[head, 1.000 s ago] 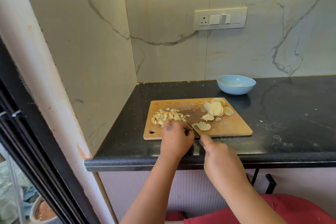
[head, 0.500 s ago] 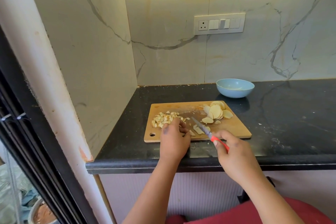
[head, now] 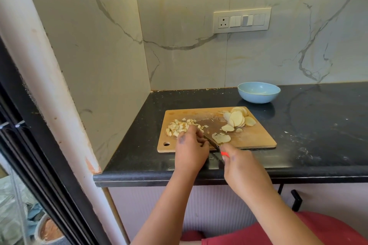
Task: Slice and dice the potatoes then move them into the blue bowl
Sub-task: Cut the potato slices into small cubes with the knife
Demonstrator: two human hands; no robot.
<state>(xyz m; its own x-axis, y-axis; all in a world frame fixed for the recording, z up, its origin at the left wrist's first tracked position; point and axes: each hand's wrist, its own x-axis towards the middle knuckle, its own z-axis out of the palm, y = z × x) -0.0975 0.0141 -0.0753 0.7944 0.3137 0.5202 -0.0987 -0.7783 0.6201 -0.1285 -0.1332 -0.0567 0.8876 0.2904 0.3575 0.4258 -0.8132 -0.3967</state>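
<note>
Lying across the wooden cutting board (head: 256, 139), the potatoes show in three lots: a heap of small diced pieces (head: 180, 126) at the board's left end, a loose fan of round slices (head: 238, 118) at its far right corner, and a few slices being cut (head: 221, 137) near the front edge, between the two. The knife (head: 212, 142) lies slanted over the board just left of those front slices, its dark blade pointing away and to the left, its red handle (head: 225, 153) showing at the near end. The right hand (head: 242, 171) has its fingers wrapped round that handle, gripping it at the board's front edge. The left hand (head: 190, 151) rests on the board with fingers curled downward, its fingertips touching the near side of the diced heap and lying close beside the blade; whether it pinches any piece cannot be told, since the back of the hand covers what is under it.

The blue bowl (head: 258, 93) stands behind the board's far right corner, apart from it, with only a pale sliver visible inside. Board and bowl sit on a black bench (head: 318, 135) dusted with pale specks on its right part. Marble-patterned wall panels (head: 199, 61) rise behind and to the left, and a white switch plate (head: 242, 20) with a socket is set in the back wall. A red garment (head: 298, 230) shows at the bottom right.
</note>
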